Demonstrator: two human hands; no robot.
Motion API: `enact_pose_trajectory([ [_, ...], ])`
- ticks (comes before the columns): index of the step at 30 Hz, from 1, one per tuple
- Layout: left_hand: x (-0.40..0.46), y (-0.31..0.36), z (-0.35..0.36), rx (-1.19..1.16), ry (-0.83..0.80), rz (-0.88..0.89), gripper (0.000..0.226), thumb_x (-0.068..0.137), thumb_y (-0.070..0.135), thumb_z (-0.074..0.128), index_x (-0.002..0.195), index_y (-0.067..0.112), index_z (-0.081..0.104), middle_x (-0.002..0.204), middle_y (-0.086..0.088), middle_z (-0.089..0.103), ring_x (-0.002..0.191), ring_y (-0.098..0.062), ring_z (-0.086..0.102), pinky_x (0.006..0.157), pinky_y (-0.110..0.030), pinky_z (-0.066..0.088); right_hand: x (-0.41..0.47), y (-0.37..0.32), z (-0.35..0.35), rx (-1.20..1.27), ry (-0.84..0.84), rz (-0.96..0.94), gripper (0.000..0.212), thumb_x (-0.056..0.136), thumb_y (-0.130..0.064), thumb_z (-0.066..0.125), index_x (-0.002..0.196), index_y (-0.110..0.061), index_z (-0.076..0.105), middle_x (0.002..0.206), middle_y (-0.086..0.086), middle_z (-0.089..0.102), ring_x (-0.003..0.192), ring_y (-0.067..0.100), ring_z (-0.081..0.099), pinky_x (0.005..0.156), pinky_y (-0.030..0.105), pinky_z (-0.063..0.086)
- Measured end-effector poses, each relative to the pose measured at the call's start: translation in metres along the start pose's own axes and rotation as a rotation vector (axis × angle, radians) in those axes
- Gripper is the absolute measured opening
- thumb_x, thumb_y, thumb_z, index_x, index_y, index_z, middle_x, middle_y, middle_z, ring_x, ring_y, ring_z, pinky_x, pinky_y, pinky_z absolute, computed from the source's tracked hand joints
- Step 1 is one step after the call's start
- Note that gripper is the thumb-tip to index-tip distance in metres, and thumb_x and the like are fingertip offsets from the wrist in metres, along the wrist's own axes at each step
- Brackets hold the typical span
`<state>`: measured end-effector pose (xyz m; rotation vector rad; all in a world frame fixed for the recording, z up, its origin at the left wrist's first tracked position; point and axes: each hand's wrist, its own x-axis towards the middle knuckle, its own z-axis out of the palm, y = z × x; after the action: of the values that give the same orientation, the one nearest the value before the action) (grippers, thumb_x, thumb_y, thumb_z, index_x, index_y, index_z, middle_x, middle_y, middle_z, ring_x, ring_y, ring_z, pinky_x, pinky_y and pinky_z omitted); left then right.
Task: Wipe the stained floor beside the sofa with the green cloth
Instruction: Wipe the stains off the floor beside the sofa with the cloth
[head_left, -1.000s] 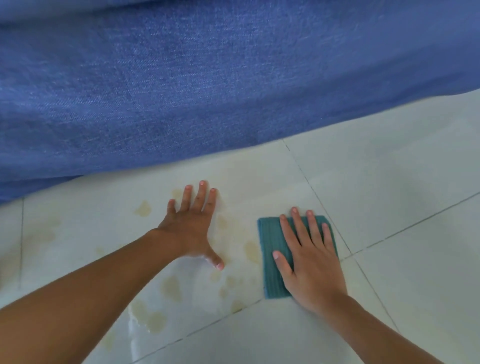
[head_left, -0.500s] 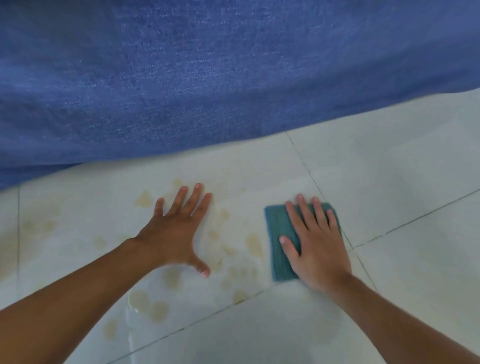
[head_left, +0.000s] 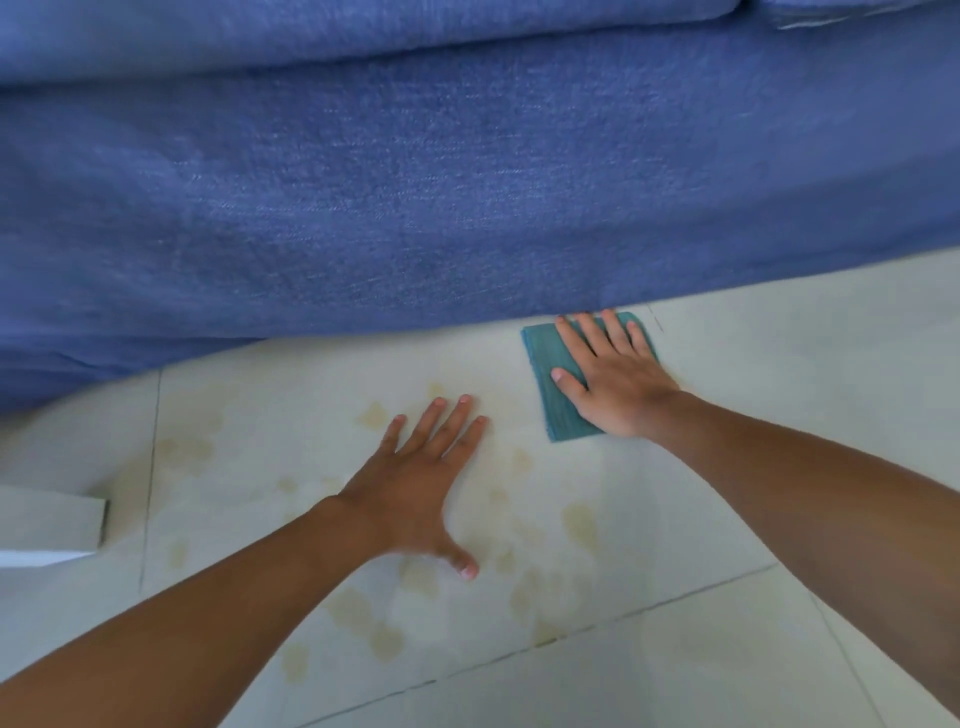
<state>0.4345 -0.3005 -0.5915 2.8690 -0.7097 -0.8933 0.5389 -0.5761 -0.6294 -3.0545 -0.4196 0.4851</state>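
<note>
Right hand (head_left: 613, 379) flat, fingers spread, pressing green cloth (head_left: 550, 389) onto floor (head_left: 779, 415) against sofa (head_left: 467, 197) base. Left hand (head_left: 421, 483) splayed flat, empty, on yellowish stains (head_left: 579, 525).

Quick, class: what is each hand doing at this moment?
Left hand: open, flat on the stained floor, holding nothing.
Right hand: open, pressed flat on the green cloth beside the sofa.

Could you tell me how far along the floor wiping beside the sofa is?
Barely begun. The right hand presses the green cloth flat against the sofa base. Yellowish stains remain across the tile around the braced left hand.
</note>
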Motion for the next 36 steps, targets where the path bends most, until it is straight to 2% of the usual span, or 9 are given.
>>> enact_pose_trajectory([
  [6, -0.027, -0.045, -0.002, 0.015, -0.001, -0.083, 0.147, 0.048, 0.089, 0.063, 0.147, 0.033, -0.031, 0.148, 0.007, -0.051, 0.136, -0.021, -0.045, 0.114, -0.058, -0.019, 0.014, -0.003, -0.023, -0.128, -0.259, 0.033, 0.073, 0.1, -0.064, 0.007, 0.156, -0.03, -0.026, 0.17, 0.0, -0.021, 0.156, 0.028, -0.019, 0.126, 0.047, -0.008],
  [13, -0.055, -0.09, 0.016, -0.082, 0.063, -0.182, 0.148, 0.041, 0.097, 0.053, 0.144, 0.038, -0.034, 0.144, 0.013, -0.053, 0.137, -0.018, -0.043, 0.117, -0.055, -0.014, 0.003, -0.01, -0.006, -0.076, -0.087, 0.062, 0.069, 0.1, -0.058, 0.004, 0.157, -0.03, -0.024, 0.169, 0.0, -0.023, 0.155, 0.026, -0.021, 0.126, 0.046, -0.009],
  [17, -0.066, -0.099, 0.028, -0.1, 0.057, -0.212, 0.148, 0.041, 0.098, 0.051, 0.142, 0.036, -0.038, 0.145, 0.011, -0.053, 0.138, -0.018, -0.042, 0.118, -0.055, -0.012, -0.01, -0.023, 0.011, 0.006, 0.068, 0.159, 0.069, 0.102, -0.053, 0.009, 0.161, -0.027, -0.011, 0.172, -0.003, -0.014, 0.157, 0.024, -0.014, 0.126, 0.047, -0.006],
  [20, -0.074, -0.103, 0.031, -0.11, 0.076, -0.22, 0.147, 0.039, 0.1, 0.048, 0.136, 0.038, -0.043, 0.144, 0.012, -0.054, 0.138, -0.017, -0.042, 0.118, -0.055, -0.011, -0.009, -0.024, 0.013, 0.006, 0.072, 0.176, 0.07, 0.1, -0.054, 0.006, 0.162, -0.026, -0.009, 0.172, -0.003, -0.01, 0.157, 0.025, -0.013, 0.126, 0.047, -0.006],
  [24, -0.091, -0.113, 0.035, -0.14, 0.09, -0.238, 0.15, 0.035, 0.102, 0.048, 0.141, 0.04, -0.038, 0.142, 0.014, -0.055, 0.138, -0.016, -0.042, 0.118, -0.056, -0.01, -0.006, -0.038, 0.013, 0.0, 0.099, 0.209, 0.074, 0.095, -0.056, 0.0, 0.162, -0.025, -0.008, 0.173, 0.0, -0.007, 0.158, 0.028, -0.01, 0.127, 0.051, -0.004],
  [27, -0.107, -0.125, 0.038, -0.157, 0.091, -0.296, 0.151, 0.035, 0.1, 0.052, 0.137, 0.04, -0.042, 0.142, 0.014, -0.056, 0.139, -0.018, -0.04, 0.119, -0.056, -0.009, 0.008, -0.091, 0.006, 0.026, 0.104, 0.167, 0.079, 0.09, -0.058, -0.003, 0.162, -0.025, -0.003, 0.173, 0.003, 0.001, 0.157, 0.031, -0.002, 0.126, 0.052, -0.003],
  [30, -0.128, -0.136, 0.046, -0.183, 0.082, -0.353, 0.152, 0.035, 0.096, 0.057, 0.134, 0.039, -0.044, 0.144, 0.012, -0.054, 0.141, -0.017, -0.037, 0.119, -0.055, -0.007, 0.027, -0.184, 0.002, 0.058, 0.099, 0.031, 0.073, 0.098, -0.056, 0.011, 0.163, -0.024, 0.004, 0.172, 0.003, 0.008, 0.156, 0.034, 0.004, 0.126, 0.054, -0.003],
  [33, -0.152, -0.144, 0.059, -0.18, 0.083, -0.405, 0.157, 0.035, 0.094, 0.059, 0.145, 0.033, -0.034, 0.15, 0.008, -0.047, 0.144, -0.019, -0.031, 0.119, -0.055, -0.006, 0.036, -0.281, 0.008, 0.082, 0.092, -0.128, 0.071, 0.1, -0.054, 0.017, 0.163, -0.024, 0.001, 0.173, 0.001, -0.001, 0.157, 0.031, -0.006, 0.125, 0.053, -0.008],
  [36, -0.176, -0.144, 0.075, -0.188, 0.092, -0.416, 0.155, 0.04, 0.091, 0.063, 0.149, 0.028, -0.027, 0.155, 0.004, -0.041, 0.146, -0.02, -0.029, 0.121, -0.05, -0.004, 0.037, -0.336, 0.013, 0.082, 0.07, -0.21, 0.072, 0.1, -0.054, 0.015, 0.163, -0.023, -0.002, 0.172, 0.001, -0.009, 0.156, 0.03, -0.015, 0.124, 0.053, -0.011],
])
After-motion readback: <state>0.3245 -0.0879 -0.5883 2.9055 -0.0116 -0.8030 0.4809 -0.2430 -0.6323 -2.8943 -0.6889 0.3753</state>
